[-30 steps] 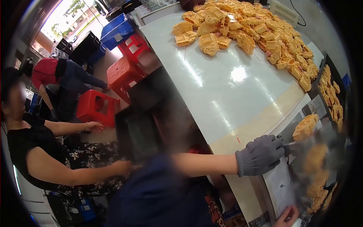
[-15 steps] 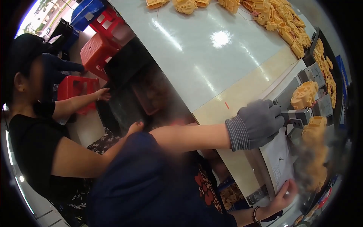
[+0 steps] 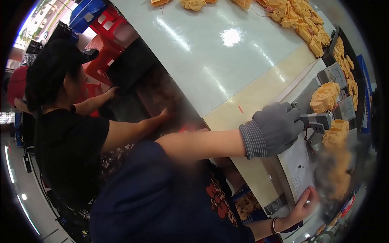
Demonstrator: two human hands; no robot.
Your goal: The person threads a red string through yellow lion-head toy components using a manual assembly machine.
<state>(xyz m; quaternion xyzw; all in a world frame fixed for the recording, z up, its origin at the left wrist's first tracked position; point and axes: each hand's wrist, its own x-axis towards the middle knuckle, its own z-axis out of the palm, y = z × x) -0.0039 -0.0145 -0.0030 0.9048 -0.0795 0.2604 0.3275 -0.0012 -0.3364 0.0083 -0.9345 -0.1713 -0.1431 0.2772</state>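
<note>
My left hand [image 3: 277,129], in a grey knit glove, is curled at the near end of a grey metal block [image 3: 318,120] on a fixture. Its fingers bend closed, and whatever they wrap round is hidden. Beyond the block sits a yellow plastic housing [image 3: 325,98], and a second yellow housing [image 3: 336,131] lies nearer. My bare right hand [image 3: 304,204], with a bracelet at the wrist, rests by the edge of a white paper sheet [image 3: 289,160]. Thumb and fingertips are pressed together there; anything between them is too small to name. A small dark piece [image 3: 300,166] lies on the paper.
Yellow plastic parts [image 3: 302,26] are heaped along the far table edge. Analog panel meters [image 3: 335,75] stand beside the fixture. At left, a co-worker [image 3: 71,133] in black reaches low beside the table [image 3: 190,52]. Red stools [image 3: 99,56] and a blue crate [image 3: 87,16] stand behind.
The co-worker has leaned right and now shows a cap and back. My view has shifted slightly. Both my hands stay nearly where they were.
</note>
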